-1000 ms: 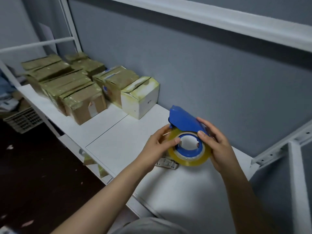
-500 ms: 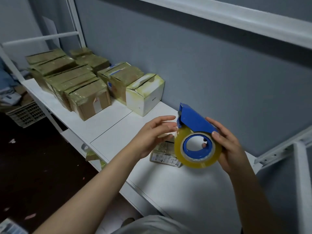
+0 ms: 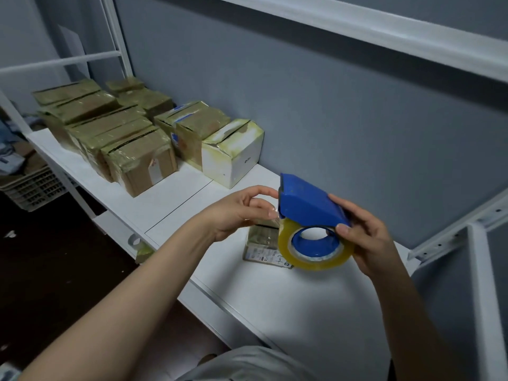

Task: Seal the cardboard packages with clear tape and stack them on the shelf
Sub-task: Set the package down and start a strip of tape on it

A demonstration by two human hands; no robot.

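Observation:
My right hand [image 3: 368, 237] grips a blue tape dispenser [image 3: 308, 207] with its roll of clear yellowish tape [image 3: 316, 257], held above the white shelf [image 3: 288, 295]. My left hand [image 3: 239, 213] is at the dispenser's front edge and pinches the free end of the tape between thumb and fingers. Under the dispenser a small flat package [image 3: 265, 243] with a printed label lies on the shelf, partly hidden. Several taped cardboard boxes [image 3: 137, 155] stand in rows at the shelf's left end, and a white box [image 3: 233, 155] is the nearest of them.
A grey wall [image 3: 330, 119] backs the shelf, with an upper white shelf rail [image 3: 384, 31] overhead. White frame posts stand at the right [image 3: 483, 298] and far left. A plastic crate [image 3: 30, 188] sits on the dark floor at the left.
My left hand moved from the roll's side up to the dispenser's front edge and took the tape end. The dispenser tilted and rose slightly in my right hand.

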